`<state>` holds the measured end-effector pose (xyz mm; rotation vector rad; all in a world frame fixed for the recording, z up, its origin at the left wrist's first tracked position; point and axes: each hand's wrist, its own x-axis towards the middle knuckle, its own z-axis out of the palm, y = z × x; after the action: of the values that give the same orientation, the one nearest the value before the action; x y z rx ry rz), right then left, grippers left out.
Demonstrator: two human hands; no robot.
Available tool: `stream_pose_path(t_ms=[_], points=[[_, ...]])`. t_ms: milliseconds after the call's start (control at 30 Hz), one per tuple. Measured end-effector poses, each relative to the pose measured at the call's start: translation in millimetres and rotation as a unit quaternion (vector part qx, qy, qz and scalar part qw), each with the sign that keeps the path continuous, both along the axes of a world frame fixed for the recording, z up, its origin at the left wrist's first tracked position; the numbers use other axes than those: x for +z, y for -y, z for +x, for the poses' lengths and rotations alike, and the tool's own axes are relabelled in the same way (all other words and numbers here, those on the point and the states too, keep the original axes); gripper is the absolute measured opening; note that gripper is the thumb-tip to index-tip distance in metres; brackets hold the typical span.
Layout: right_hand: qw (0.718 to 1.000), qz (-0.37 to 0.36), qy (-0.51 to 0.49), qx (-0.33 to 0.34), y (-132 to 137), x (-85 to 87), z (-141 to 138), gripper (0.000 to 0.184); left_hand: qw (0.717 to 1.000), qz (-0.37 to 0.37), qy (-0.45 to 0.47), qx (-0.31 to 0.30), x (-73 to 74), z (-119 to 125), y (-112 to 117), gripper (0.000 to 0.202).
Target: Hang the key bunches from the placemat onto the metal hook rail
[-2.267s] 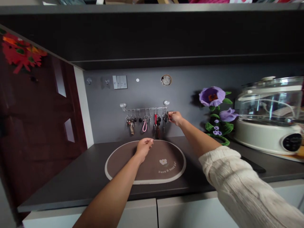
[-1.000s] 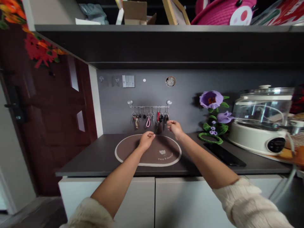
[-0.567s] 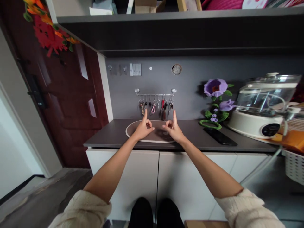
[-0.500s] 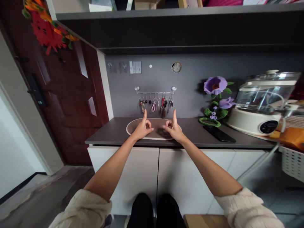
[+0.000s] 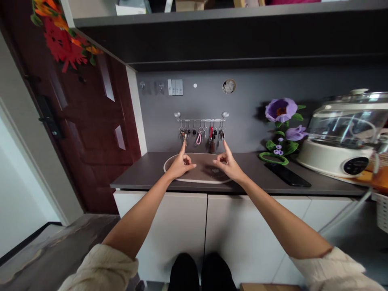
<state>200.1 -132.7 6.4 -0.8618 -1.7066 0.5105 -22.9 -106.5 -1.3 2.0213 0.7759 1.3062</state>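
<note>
Brown mat, one; key rail, one.
Your left hand and right hand each spread thumb and forefinger apart.

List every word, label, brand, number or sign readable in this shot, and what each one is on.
No text can be read and quoted here.
Brown mat: faint markings near the right hand, too blurred to read.
Switch panel on the wall: marks too small to read.
Round dark control panel on the white appliance: pale marks, too small to read.
</note>
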Motion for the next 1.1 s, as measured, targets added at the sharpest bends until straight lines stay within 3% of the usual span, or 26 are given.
stream_pose_path(t_ms=[133,233,367,500,600,733,900,1100], points=[[0.995,-0.01,-0.013,-0.098,-44.1,9.7,20.5,0.08,0.988,0.002,0.022,0.155,6.1,-8.3,-50.5,0.09],[0.978,-0.04,-0.028,-0.202,-84.4,16.5,37.6,0.088,0.963,-0.029,0.025,0.268,13.1,-12.6,-95.3,0.089],[0.952,-0.07,-0.056,-0.293,-133.3,23.1,49.9,0.107,0.944,-0.06,0.022,0.324,23.3,-8.9,-147.3,0.095],[0.943,-0.069,-0.105,-0.307,-171.2,25.6,45.0,0.114,0.943,-0.1,0.101,0.302,30.6,7.7,-183.1,0.092],[0.94,-0.039,-0.121,-0.317,-190.3,24.1,31.6,0.114,0.936,-0.118,0.192,0.27,32.4,25.9,-196.5,0.085],[0.929,-0.006,-0.109,-0.355,-204.2,21.0,7.3,0.111,0.92,-0.114,0.273,0.257,30.1,52.1,-201.3,0.069],[0.909,0.018,-0.137,-0.394,-213.3,21.1,-13.6,0.095,0.899,-0.11,0.356,0.232,29.0,77.4,-204.5,0.068],[0.916,0.029,-0.187,-0.354,-211.5,25.6,-9.4,0.073,0.877,-0.163,0.411,0.186,37.8,81.5,-206.5,0.052]])
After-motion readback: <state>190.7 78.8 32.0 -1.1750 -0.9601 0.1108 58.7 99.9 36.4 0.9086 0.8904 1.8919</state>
